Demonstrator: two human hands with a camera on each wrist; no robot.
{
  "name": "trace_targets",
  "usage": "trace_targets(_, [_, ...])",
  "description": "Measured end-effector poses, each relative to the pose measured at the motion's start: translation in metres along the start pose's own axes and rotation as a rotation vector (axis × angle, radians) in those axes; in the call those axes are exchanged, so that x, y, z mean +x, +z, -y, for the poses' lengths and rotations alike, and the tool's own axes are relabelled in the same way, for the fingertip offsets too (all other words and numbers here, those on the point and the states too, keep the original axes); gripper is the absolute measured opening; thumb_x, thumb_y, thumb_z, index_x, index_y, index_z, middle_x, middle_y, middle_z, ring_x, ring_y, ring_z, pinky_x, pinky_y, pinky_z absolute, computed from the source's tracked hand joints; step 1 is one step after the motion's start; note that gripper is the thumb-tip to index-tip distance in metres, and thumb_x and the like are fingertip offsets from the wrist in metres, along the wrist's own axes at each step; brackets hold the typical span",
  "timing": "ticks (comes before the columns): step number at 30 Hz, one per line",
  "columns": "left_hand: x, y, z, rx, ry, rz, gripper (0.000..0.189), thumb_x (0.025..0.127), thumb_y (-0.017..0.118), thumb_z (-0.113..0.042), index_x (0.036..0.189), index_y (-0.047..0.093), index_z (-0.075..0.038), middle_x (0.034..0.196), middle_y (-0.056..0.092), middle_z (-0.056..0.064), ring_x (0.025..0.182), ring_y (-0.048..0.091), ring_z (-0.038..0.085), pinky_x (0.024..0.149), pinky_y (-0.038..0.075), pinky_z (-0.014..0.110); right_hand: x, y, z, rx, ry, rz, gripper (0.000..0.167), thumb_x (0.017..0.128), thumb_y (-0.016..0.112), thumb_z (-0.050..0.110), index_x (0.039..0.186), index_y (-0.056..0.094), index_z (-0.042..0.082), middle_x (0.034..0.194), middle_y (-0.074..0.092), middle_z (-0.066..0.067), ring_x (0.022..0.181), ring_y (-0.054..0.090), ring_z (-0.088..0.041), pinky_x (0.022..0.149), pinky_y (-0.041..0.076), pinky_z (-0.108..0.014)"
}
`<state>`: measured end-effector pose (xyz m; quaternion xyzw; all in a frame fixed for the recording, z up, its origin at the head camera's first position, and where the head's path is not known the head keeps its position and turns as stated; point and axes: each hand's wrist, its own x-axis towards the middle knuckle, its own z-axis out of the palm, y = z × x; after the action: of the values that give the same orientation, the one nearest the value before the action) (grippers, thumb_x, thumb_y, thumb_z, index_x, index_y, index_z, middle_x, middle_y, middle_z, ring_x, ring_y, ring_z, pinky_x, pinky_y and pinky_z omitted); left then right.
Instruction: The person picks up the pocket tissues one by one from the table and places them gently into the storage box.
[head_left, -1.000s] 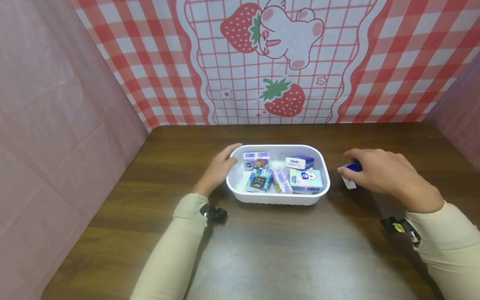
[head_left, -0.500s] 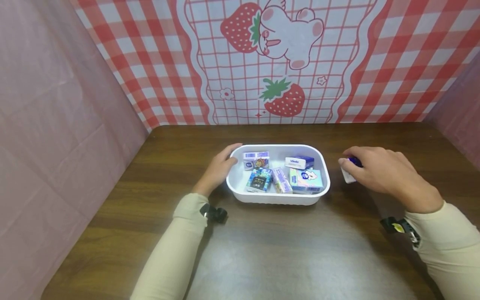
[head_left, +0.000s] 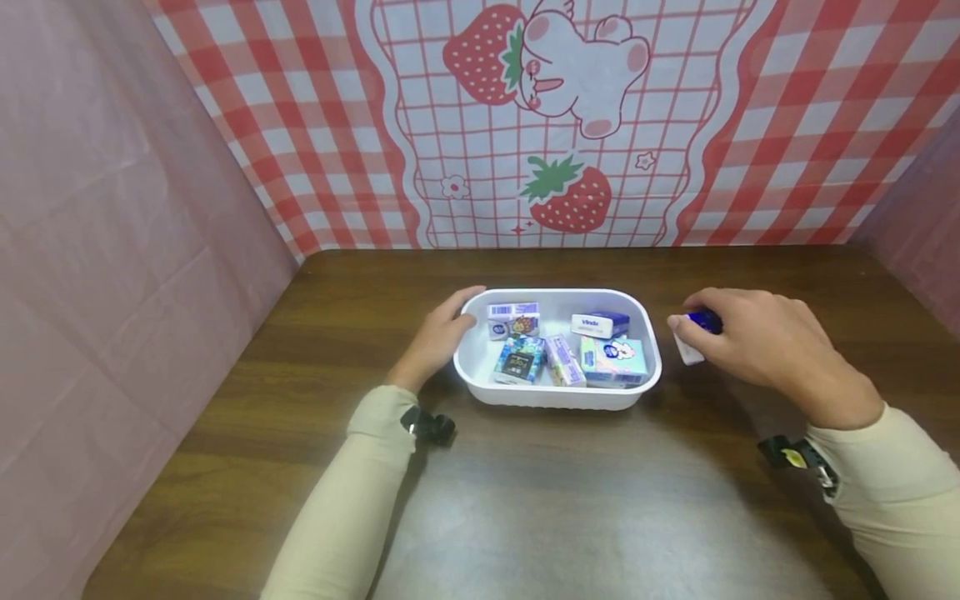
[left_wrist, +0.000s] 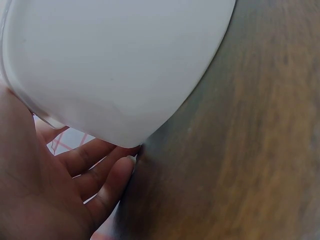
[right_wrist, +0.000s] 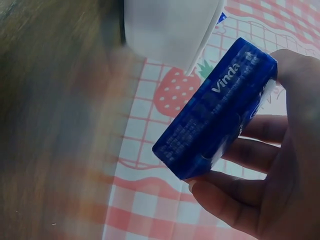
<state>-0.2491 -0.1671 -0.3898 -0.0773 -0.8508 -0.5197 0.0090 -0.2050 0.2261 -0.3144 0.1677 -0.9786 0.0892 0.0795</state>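
A white plastic tub (head_left: 557, 398) stands on the table with several tissue packs inside. My left hand (head_left: 433, 340) holds its left end, thumb at the rim and fingers along the outside wall (left_wrist: 115, 65). To the right of the tub, my right hand (head_left: 776, 343) grips a dark blue tissue pack with a white end (head_left: 692, 348). In the right wrist view, "Vinda" reads along this pack's (right_wrist: 215, 110) side, and the pack is tilted above the table. Inside the tub lie a blue patterned pack (head_left: 519, 360), a teal pack (head_left: 618, 357) and a white-ended Vinda pack (head_left: 592, 325), among others.
The brown wooden table (head_left: 525, 508) reaches back to a red-and-white checked cloth (head_left: 315, 108) with strawberries. Pink cloth (head_left: 112, 250) hangs on the left, and more on the right. Each wrist wears a strap with a small black device (head_left: 431, 427).
My right hand has picked the dark blue tissue pack up and shifted it slightly to the left, towards the tub. My left hand stays at the tub's end.
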Motion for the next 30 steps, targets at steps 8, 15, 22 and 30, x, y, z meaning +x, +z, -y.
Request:
trace_targets(8, [0.000,0.000,-0.001,0.001,-0.010,0.001,0.048,0.100,0.051,-0.017,0.147,0.051,-0.026,0.149,0.051,0.004,0.128,0.052,0.025,0.102,0.045,0.045,-0.002,-0.003,0.007,0.032,-0.020,-0.083,0.059,0.090,0.058,0.064,0.117,0.071,0.012,0.101,0.071,-0.010,0.078,0.060,-0.026,0.061,0.055,-0.049])
trace_targets(15, [0.000,-0.001,0.000,0.001,0.006,-0.005,0.048,0.099,0.051,-0.017,0.147,0.052,-0.025,0.148,0.052,0.005,0.126,0.053,0.025,0.100,0.046,0.045,-0.003,-0.004,0.017,0.067,-0.037,-0.118,0.055,0.090,0.060,0.062,0.114,0.072,0.013,0.099,0.071,-0.009,0.078,0.060,-0.026,0.063,0.055,-0.051])
trace_targets(22, [-0.001,0.000,0.000,-0.006,0.013,-0.007,0.048,0.099,0.051,-0.017,0.147,0.052,-0.023,0.147,0.052,0.006,0.124,0.054,0.025,0.099,0.047,0.044,-0.004,-0.004,0.023,0.088,-0.039,-0.124,0.052,0.090,0.063,0.057,0.115,0.071,0.012,0.102,0.071,-0.010,0.082,0.061,-0.027,0.068,0.056,-0.054])
trace_targets(30, [-0.001,0.000,0.000,-0.012,-0.001,0.001,0.048,0.100,0.051,-0.018,0.147,0.052,-0.026,0.147,0.052,0.005,0.123,0.055,0.025,0.096,0.049,0.043,-0.006,-0.005,0.028,0.099,-0.043,-0.129,0.049,0.090,0.066,0.054,0.116,0.070,0.012,0.105,0.071,-0.010,0.086,0.062,-0.029,0.070,0.056,-0.056])
